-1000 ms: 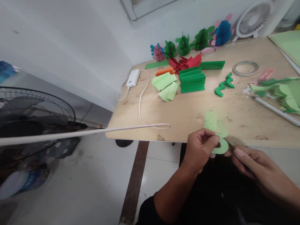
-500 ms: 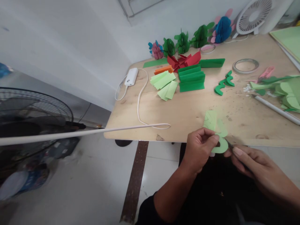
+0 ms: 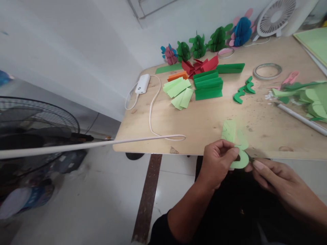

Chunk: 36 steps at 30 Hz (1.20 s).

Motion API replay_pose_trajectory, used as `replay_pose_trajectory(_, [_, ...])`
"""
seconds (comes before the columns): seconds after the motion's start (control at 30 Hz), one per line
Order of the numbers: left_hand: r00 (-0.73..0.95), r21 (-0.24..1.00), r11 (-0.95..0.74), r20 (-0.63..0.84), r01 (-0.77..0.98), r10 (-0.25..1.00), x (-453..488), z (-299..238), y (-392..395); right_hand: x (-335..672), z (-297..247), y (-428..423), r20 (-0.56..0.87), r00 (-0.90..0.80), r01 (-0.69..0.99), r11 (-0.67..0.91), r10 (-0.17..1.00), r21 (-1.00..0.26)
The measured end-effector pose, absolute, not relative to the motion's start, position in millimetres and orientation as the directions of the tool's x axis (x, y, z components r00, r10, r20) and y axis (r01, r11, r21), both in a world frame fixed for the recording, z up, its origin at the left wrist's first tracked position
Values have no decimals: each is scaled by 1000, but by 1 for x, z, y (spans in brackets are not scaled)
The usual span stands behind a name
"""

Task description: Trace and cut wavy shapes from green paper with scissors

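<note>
My left hand (image 3: 217,161) pinches a light green paper piece (image 3: 244,159) with a rounded, curved outline, held at the table's front edge above my lap. Beyond the fingers, a light green strip with pencil-like lines (image 3: 229,130) sticks up over the table, and a rounded lobe of the same paper (image 3: 242,139) shows beside it. My right hand (image 3: 270,175) is closed around dark scissors (image 3: 250,158); only a thin dark blade shows, at the right edge of the paper, and the handles are hidden by the fingers.
Light green strips (image 3: 178,87), folded green paper (image 3: 208,86), red folded paper (image 3: 200,66) and curved green cutouts (image 3: 245,89) lie on the table (image 3: 138,126). Tape rolls (image 3: 267,77), a white pen-like stick (image 3: 302,119) and paper scraps are rightward. A white cable (image 3: 150,112) crosses the left.
The curved green paper has shifted very slightly downward between my hands, and the blade shows a little less. The things on the table keep their places.
</note>
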<state>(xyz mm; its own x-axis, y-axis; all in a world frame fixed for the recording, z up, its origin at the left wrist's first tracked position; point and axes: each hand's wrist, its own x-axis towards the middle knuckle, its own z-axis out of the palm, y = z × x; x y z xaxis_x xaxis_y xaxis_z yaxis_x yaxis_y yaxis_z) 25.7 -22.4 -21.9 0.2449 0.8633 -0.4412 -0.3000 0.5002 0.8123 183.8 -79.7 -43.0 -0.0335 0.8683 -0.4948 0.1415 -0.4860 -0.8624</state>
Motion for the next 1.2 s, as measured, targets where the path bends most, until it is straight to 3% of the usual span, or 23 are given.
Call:
replay_pose_trajectory(0.77, [300,833,493,-418,-251,858,22,-22,-22,190,-38,-78,-418,-89,270,-382,904,-884])
replay_pose_trajectory(1.2, [276,815,504,-434,-286,858,27,-23,-23,189,-40,-79,-382,-33,308,-354,924,-883])
